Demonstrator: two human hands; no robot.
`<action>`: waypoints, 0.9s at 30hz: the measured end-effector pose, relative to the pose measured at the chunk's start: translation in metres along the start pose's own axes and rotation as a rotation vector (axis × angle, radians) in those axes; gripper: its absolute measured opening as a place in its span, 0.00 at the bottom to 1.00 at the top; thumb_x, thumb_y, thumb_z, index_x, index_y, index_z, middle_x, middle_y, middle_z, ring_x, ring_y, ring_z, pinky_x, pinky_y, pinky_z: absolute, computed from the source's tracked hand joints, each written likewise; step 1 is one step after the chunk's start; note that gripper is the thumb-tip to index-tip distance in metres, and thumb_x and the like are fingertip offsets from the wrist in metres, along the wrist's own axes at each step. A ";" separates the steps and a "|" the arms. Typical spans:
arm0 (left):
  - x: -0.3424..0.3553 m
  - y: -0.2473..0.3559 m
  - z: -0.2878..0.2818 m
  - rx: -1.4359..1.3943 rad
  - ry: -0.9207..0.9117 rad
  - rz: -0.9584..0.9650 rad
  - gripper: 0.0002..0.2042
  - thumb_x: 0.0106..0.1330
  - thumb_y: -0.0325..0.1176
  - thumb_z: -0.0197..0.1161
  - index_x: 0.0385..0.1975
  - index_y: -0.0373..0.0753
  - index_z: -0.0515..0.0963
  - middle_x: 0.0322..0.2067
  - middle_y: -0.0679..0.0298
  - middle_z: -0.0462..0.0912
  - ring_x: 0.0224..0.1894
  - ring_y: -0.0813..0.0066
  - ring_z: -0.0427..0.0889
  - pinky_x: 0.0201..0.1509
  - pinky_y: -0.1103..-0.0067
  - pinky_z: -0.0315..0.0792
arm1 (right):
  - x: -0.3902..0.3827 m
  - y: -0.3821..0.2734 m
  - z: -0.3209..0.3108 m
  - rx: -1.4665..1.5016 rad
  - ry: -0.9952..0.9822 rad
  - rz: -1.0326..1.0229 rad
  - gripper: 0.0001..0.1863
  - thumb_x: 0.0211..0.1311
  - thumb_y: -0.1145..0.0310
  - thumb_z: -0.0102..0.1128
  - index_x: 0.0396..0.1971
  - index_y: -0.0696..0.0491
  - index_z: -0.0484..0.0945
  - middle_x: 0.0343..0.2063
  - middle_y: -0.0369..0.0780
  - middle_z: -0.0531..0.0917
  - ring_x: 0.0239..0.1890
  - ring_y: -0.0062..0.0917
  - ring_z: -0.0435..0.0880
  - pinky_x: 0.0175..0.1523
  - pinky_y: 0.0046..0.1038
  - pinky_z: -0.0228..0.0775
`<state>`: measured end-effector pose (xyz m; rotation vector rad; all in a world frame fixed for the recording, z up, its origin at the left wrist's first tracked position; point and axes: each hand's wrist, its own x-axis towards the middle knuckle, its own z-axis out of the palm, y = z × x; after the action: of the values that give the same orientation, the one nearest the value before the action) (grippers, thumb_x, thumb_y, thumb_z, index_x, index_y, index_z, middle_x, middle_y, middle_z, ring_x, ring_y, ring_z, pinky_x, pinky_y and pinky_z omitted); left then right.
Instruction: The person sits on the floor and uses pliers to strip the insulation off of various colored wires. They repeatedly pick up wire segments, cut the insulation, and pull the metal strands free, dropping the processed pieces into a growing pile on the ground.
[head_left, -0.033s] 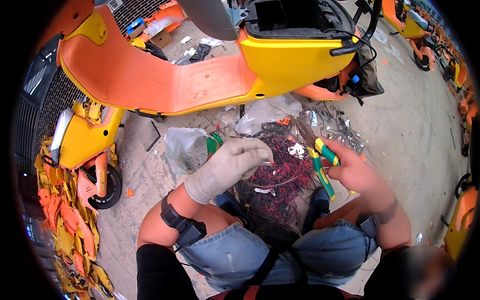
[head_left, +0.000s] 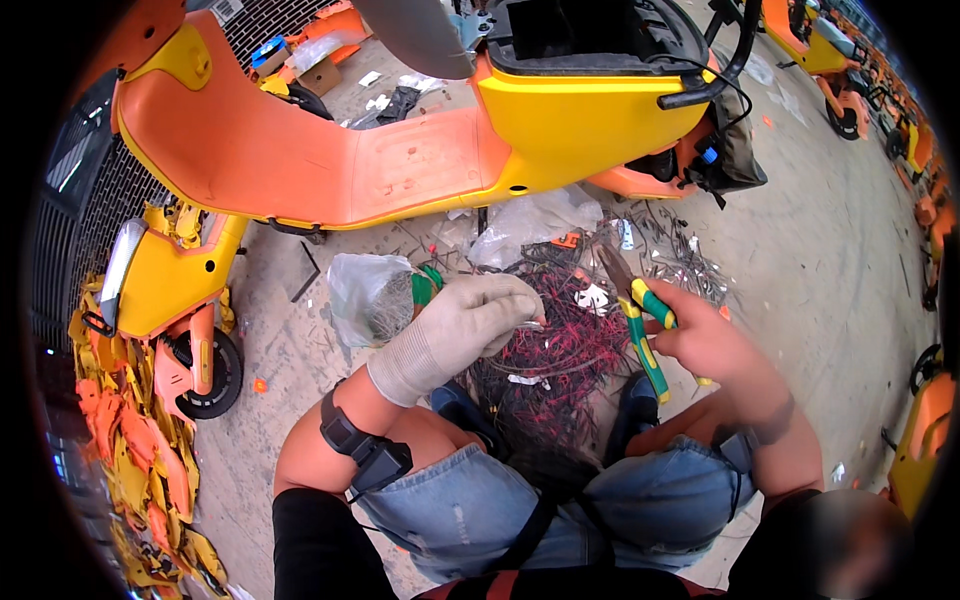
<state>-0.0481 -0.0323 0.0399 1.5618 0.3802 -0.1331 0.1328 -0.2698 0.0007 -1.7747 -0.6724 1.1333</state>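
My left hand (head_left: 468, 325) wears a pale knitted glove. Its fingers are pinched together above a tangled heap of black and red wires (head_left: 560, 350); a small bit shows at the fingertips, too small to name. To the right, my bare right hand (head_left: 690, 325) holds pliers (head_left: 640, 318) with green and yellow handles. Their dark metal jaws point up and left, over the far right side of the heap, apart from my left hand. Beside the gloved hand sits a clear plastic bag (head_left: 365, 295) with a bundle of thin grey wire (head_left: 392, 305) at its side.
A yellow and orange scooter body (head_left: 420, 165) stands across the far side. Scattered wire scraps (head_left: 690, 262) and clear plastic sheeting (head_left: 530, 225) lie below it. On the left are another scooter front (head_left: 180, 285) and piled yellow and orange panels (head_left: 140, 450). My shoes flank the heap.
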 end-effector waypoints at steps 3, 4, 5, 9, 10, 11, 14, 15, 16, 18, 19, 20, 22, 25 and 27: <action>0.000 -0.002 -0.002 -0.017 -0.013 -0.010 0.12 0.74 0.38 0.55 0.36 0.35 0.78 0.17 0.77 0.60 0.17 0.89 0.55 0.21 0.86 0.49 | 0.010 0.011 -0.007 -0.016 -0.036 0.035 0.39 0.49 0.86 0.53 0.68 0.59 0.63 0.48 0.42 0.79 0.48 0.27 0.80 0.48 0.29 0.75; 0.001 -0.002 -0.002 -0.018 -0.027 -0.010 0.12 0.74 0.38 0.54 0.37 0.35 0.78 0.17 0.77 0.59 0.17 0.89 0.55 0.21 0.86 0.49 | 0.007 0.011 -0.008 0.191 -0.046 0.051 0.40 0.47 0.87 0.52 0.67 0.59 0.63 0.50 0.42 0.78 0.49 0.29 0.80 0.49 0.30 0.76; 0.001 -0.003 -0.002 -0.020 -0.034 -0.011 0.12 0.75 0.38 0.53 0.38 0.35 0.77 0.17 0.77 0.59 0.17 0.89 0.55 0.21 0.86 0.49 | 0.003 0.004 -0.007 0.397 -0.062 0.065 0.40 0.46 0.88 0.51 0.66 0.60 0.64 0.53 0.43 0.77 0.51 0.31 0.80 0.49 0.31 0.76; 0.004 -0.002 0.001 -0.036 -0.035 -0.051 0.13 0.76 0.39 0.52 0.41 0.36 0.77 0.17 0.77 0.58 0.18 0.89 0.54 0.21 0.85 0.49 | 0.000 -0.009 -0.005 0.717 -0.171 -0.006 0.42 0.42 0.90 0.45 0.67 0.60 0.62 0.61 0.45 0.72 0.54 0.33 0.81 0.51 0.28 0.77; 0.005 -0.002 0.001 -0.062 -0.045 -0.055 0.13 0.76 0.40 0.51 0.41 0.36 0.77 0.18 0.77 0.58 0.18 0.89 0.54 0.21 0.85 0.49 | 0.001 -0.009 -0.005 0.745 -0.183 -0.036 0.43 0.43 0.90 0.45 0.67 0.60 0.61 0.60 0.45 0.73 0.53 0.32 0.81 0.50 0.27 0.77; 0.006 -0.002 0.001 -0.087 -0.053 -0.061 0.14 0.76 0.40 0.51 0.42 0.36 0.77 0.19 0.77 0.58 0.18 0.89 0.54 0.21 0.85 0.49 | 0.007 -0.003 -0.003 0.743 -0.188 -0.075 0.43 0.44 0.89 0.45 0.68 0.59 0.61 0.59 0.45 0.74 0.51 0.31 0.82 0.48 0.25 0.76; 0.007 -0.002 0.001 -0.072 -0.057 -0.030 0.14 0.76 0.42 0.53 0.43 0.37 0.77 0.22 0.76 0.62 0.22 0.89 0.58 0.24 0.86 0.54 | 0.011 -0.003 0.000 0.722 -0.100 -0.124 0.41 0.45 0.88 0.46 0.67 0.58 0.62 0.56 0.44 0.76 0.51 0.31 0.82 0.46 0.24 0.75; 0.007 -0.002 0.001 -0.052 -0.054 -0.011 0.14 0.75 0.42 0.54 0.44 0.37 0.78 0.23 0.76 0.64 0.23 0.88 0.61 0.25 0.86 0.56 | 0.014 -0.002 -0.003 0.707 -0.109 -0.101 0.39 0.49 0.86 0.49 0.68 0.57 0.61 0.56 0.44 0.76 0.50 0.30 0.82 0.46 0.25 0.76; 0.007 0.000 0.001 0.055 -0.052 0.036 0.13 0.74 0.41 0.55 0.44 0.37 0.78 0.25 0.75 0.66 0.25 0.88 0.63 0.28 0.86 0.59 | 0.013 -0.005 -0.001 0.757 -0.089 -0.117 0.39 0.50 0.85 0.50 0.68 0.57 0.61 0.54 0.44 0.77 0.48 0.29 0.82 0.45 0.25 0.77; 0.006 0.003 0.000 0.264 -0.047 0.128 0.12 0.73 0.39 0.58 0.45 0.38 0.78 0.30 0.74 0.71 0.31 0.87 0.68 0.34 0.86 0.65 | 0.008 -0.020 0.010 0.856 -0.048 -0.147 0.37 0.53 0.83 0.52 0.68 0.56 0.61 0.52 0.43 0.78 0.44 0.26 0.82 0.44 0.25 0.77; 0.006 0.002 0.000 0.297 -0.049 0.145 0.12 0.72 0.39 0.60 0.45 0.38 0.78 0.32 0.73 0.73 0.33 0.87 0.69 0.36 0.86 0.66 | 0.008 -0.020 0.011 0.853 -0.041 -0.152 0.37 0.54 0.82 0.53 0.68 0.56 0.61 0.50 0.43 0.79 0.42 0.25 0.82 0.44 0.26 0.77; 0.007 0.000 0.000 0.328 -0.052 0.162 0.11 0.71 0.38 0.61 0.46 0.38 0.78 0.34 0.72 0.74 0.35 0.86 0.70 0.39 0.85 0.67 | 0.009 -0.020 0.011 0.850 -0.032 -0.155 0.36 0.55 0.82 0.54 0.68 0.56 0.61 0.49 0.42 0.79 0.41 0.24 0.82 0.44 0.27 0.78; 0.007 -0.002 0.000 0.380 -0.046 0.193 0.11 0.70 0.36 0.62 0.46 0.37 0.78 0.36 0.71 0.76 0.36 0.86 0.71 0.41 0.85 0.69 | 0.013 -0.015 0.009 0.816 -0.041 -0.169 0.35 0.56 0.81 0.55 0.67 0.57 0.62 0.45 0.40 0.79 0.40 0.23 0.81 0.45 0.30 0.77; 0.008 0.001 0.004 0.420 -0.037 0.224 0.10 0.70 0.36 0.62 0.45 0.37 0.78 0.37 0.70 0.76 0.36 0.85 0.72 0.41 0.84 0.69 | 0.018 -0.002 0.003 0.722 -0.041 -0.175 0.30 0.60 0.75 0.60 0.64 0.62 0.66 0.38 0.34 0.78 0.36 0.20 0.76 0.43 0.30 0.73; 0.007 0.002 0.005 0.426 -0.032 0.214 0.11 0.71 0.37 0.61 0.44 0.37 0.78 0.36 0.70 0.76 0.35 0.85 0.72 0.41 0.84 0.69 | 0.018 -0.013 0.008 0.527 -0.005 -0.151 0.29 0.62 0.72 0.61 0.63 0.62 0.68 0.40 0.34 0.80 0.37 0.19 0.76 0.45 0.28 0.73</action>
<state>-0.0405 -0.0360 0.0395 2.0073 0.1611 -0.0747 0.1337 -0.2468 0.0035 -1.2541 -0.4472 1.0897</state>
